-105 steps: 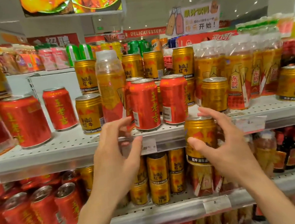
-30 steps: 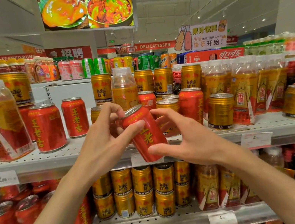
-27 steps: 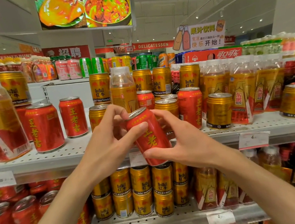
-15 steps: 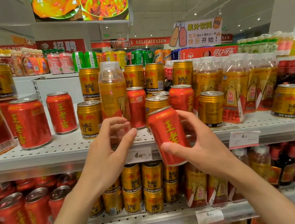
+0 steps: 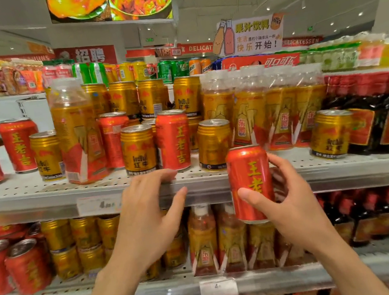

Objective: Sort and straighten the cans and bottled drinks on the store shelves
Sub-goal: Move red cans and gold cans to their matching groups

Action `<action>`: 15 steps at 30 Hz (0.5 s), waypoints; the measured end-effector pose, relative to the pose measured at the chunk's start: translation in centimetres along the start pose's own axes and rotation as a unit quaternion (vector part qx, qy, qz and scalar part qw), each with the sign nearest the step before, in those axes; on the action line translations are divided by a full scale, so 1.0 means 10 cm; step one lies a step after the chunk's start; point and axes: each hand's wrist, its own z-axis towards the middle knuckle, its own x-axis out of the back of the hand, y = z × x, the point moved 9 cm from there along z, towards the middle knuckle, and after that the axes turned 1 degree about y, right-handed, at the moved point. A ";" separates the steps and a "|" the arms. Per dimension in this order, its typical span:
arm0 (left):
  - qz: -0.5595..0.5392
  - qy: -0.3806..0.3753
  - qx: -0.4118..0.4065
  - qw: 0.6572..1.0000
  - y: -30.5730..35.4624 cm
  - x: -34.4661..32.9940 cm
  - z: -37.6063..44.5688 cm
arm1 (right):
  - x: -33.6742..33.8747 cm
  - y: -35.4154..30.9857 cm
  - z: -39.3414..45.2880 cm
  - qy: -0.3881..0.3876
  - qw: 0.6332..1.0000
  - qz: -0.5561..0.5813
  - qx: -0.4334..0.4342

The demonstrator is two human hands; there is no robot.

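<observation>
My right hand grips a red can with gold characters, upright, in front of the upper shelf's edge. My left hand is empty, its relaxed fingers resting on that shelf edge. Just behind it on the shelf stand a gold can and a red can, with another gold can to their right. A tall yellow drink bottle stands among the cans left of centre.
More red cans stand at the shelf's left, yellow bottles and dark bottles at its right, with a lone gold can in front. The lower shelf holds red cans, stacked gold cans and bottles.
The red can passed from both hands into my right hand alone and moved right and down. My left hand let go and settled on the shelf edge.
</observation>
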 end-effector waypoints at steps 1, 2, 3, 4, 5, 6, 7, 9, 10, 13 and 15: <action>0.006 -0.003 -0.003 1.000 0.08 -0.08 0.01 | 0.09 0.02 0.01 -0.001 1.000 0.000 0.001; 0.009 -0.005 -0.007 1.000 0.17 -0.16 0.03 | 0.18 0.05 0.03 -0.002 1.000 0.001 0.002; 0.012 -0.007 -0.013 1.000 0.25 -0.24 0.04 | 0.25 0.06 0.04 -0.003 1.000 0.003 0.005; 0.016 -0.009 -0.017 1.000 0.32 -0.32 0.06 | 0.33 0.07 0.06 -0.004 1.000 0.002 0.008; 0.019 -0.012 -0.021 1.000 0.40 -0.39 0.07 | 0.39 0.08 0.07 -0.005 1.000 -0.003 0.011; 0.022 -0.014 -0.025 0.999 0.47 -0.46 0.08 | 0.46 0.09 0.08 -0.005 1.000 -0.010 0.014; 0.022 -0.015 -0.031 0.999 0.54 -0.52 0.10 | 0.51 0.11 0.10 -0.007 1.000 -0.017 0.017; 0.019 -0.021 -0.044 0.999 0.68 -0.64 0.13 | 0.62 0.11 0.14 -0.012 0.999 -0.034 0.028; 0.018 -0.024 -0.050 0.998 0.73 -0.70 0.15 | 0.68 0.10 0.17 -0.012 0.998 -0.042 0.036; 0.027 -0.023 -0.060 0.998 0.80 -0.83 0.20 | 0.86 0.01 0.28 0.004 0.996 -0.059 0.065; 0.036 -0.013 -0.062 0.997 0.77 -0.88 0.22 | 0.96 -0.05 0.40 0.028 0.994 -0.072 0.082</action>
